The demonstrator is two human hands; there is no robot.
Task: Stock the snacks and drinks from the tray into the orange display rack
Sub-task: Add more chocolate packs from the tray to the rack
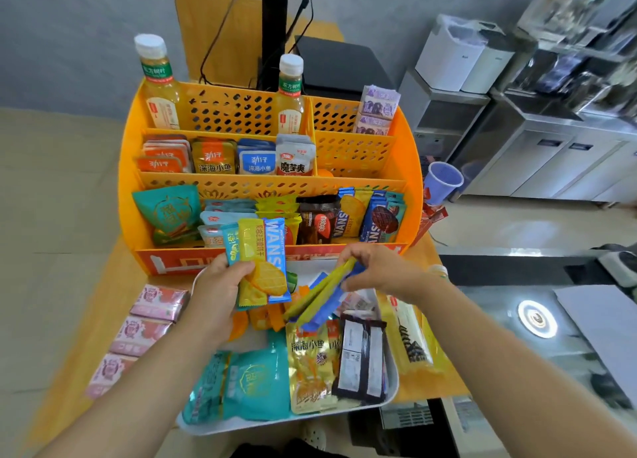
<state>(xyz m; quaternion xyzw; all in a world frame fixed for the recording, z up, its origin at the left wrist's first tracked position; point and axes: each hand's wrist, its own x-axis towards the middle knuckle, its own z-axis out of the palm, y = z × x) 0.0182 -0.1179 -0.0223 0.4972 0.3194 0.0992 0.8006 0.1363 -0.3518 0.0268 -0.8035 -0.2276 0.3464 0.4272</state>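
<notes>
- Tray [391, 394], white, is sitting at the near edge of the wooden surface [113, 306], carrying teal pouches [241, 385] at its near left, a gold fish-snack pack [312, 371] in the middle and dark wrapped bars [362, 361] to the right.
- A yellow packet [412, 344] is lying at the tray's right rim.
- Pink packets [138, 333] are lying in a row on the surface left of the tray.
- The left hand [220, 285] is hovering over the tray's far part, its grip closing around a fan of biscuit packs [265, 264], yellow and blue, held upright.
- The right hand [379, 268] is pinching the top ends of more yellow and blue packs [320, 295], which are slanting down into the tray.
- The orange display rack [412, 195] is standing just beyond the tray, its near tier holding snack packs, its middle tier sachets [224, 157] on the left.
- Two bottles [160, 81] are standing in the far tier, with purple packs [377, 109] at far right.
- A blue cup [441, 181] is sitting right of the rack.
</notes>
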